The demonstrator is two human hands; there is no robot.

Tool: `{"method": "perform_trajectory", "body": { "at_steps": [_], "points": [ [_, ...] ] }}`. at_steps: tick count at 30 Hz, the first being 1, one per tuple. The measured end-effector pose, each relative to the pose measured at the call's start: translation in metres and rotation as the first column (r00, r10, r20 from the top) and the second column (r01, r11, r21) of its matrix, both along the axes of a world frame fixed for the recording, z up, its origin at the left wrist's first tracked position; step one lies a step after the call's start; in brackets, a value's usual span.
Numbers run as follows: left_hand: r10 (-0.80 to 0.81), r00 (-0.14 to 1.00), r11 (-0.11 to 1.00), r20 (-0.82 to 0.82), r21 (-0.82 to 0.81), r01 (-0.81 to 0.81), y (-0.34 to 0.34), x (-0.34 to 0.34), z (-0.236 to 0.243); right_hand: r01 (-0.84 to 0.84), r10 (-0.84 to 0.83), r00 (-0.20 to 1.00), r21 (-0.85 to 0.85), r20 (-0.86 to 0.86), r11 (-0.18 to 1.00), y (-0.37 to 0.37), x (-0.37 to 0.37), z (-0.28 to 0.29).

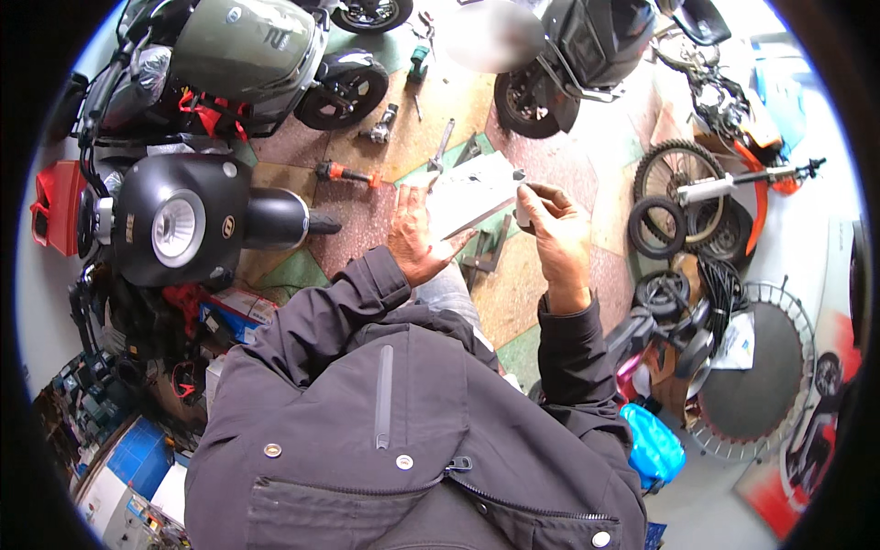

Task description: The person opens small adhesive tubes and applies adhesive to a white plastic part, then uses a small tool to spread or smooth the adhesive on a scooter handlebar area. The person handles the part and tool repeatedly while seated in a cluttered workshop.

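A flat, pale, rectangular panel (477, 194) lies at a slant in front of me, with dark smudges on its upper face. My left hand (418, 236) rests against its left end, fingers and thumb spread. To the right of the panel, my right hand (561, 234) pinches a small whitish piece (523, 211) between thumb and fingers; its exact kind is too small to tell. A small dark lump (519, 175) sits at the panel's far right corner. Under and beside the panel shows a dark metal frame (486, 257), partly hidden.
Across the tiled floor lie an orange and black power tool (346, 174), a grey and black one (380, 125) and a green one (418, 64). Scooters stand left and ahead, including a black one (183, 220). Loose tyres (656, 229) and a small trampoline (756, 371) are at right.
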State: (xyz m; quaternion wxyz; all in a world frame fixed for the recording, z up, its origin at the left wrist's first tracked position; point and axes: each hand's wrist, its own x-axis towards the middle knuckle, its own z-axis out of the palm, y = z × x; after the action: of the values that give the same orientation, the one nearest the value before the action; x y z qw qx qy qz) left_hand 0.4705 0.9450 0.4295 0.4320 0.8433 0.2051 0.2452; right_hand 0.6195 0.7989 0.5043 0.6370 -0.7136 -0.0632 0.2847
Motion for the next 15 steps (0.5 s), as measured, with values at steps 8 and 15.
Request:
{"method": "perform_trajectory", "body": {
  "at_steps": [8, 15],
  "points": [
    [0.084, 0.992, 0.983, -0.091, -0.157, -0.097, 0.066, 0.126, 0.017, -0.103, 0.103, 0.99, 0.005, -0.1, 0.995, 0.081, 0.114, 0.009],
    [0.039, 0.999, 0.916, -0.032, -0.397, -0.048, 0.136, 0.213, 0.0, -0.007, 0.008, 1.0, -0.042, 0.013, 0.999, 0.162, 0.194, 0.005]
  ]
}}
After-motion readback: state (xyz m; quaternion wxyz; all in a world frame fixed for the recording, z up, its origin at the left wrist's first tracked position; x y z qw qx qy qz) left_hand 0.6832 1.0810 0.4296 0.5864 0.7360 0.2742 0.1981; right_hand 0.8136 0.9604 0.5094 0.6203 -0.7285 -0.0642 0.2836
